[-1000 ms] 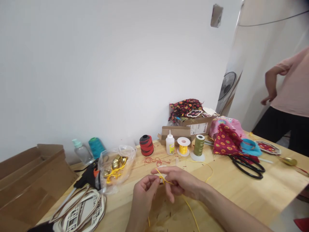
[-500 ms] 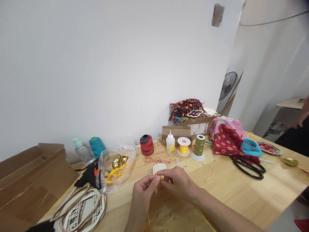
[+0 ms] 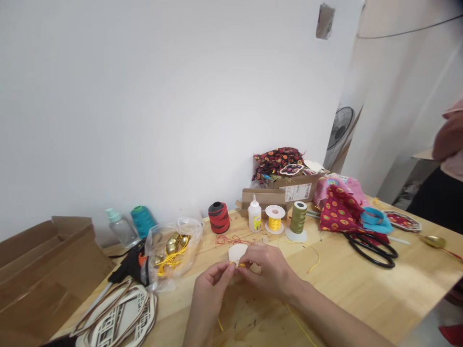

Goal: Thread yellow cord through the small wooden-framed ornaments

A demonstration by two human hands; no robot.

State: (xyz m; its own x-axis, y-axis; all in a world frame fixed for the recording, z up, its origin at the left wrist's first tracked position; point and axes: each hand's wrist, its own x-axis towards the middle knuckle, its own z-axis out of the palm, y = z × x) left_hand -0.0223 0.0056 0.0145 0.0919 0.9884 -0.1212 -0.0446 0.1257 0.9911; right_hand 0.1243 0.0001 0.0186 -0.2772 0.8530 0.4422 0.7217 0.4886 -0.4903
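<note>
My left hand [image 3: 211, 289] and my right hand [image 3: 265, 267] meet over the wooden table [image 3: 361, 289], fingertips pinched together on a thin yellow cord [image 3: 241, 264]. The cord trails down between my forearms toward the near edge. A small pale wooden piece [image 3: 236, 251] lies on the table just behind my fingertips. A loose stretch of yellow cord [image 3: 314, 254] curves across the table to the right of my right hand.
A plastic bag of gold bells [image 3: 171, 248], a glue gun [image 3: 130, 262], wooden lattice cutouts [image 3: 119, 320] and a cardboard box [image 3: 39, 270] sit left. Thread spools [image 3: 298, 218], a glue bottle [image 3: 254, 214], fabric [image 3: 338, 205] and scissors [image 3: 372, 248] lie behind. Another person [image 3: 446, 183] stands at right.
My right hand's fingers have curled in and both hands have drawn closer together on the cord. The person at right stepped out of view and back in at the edge.
</note>
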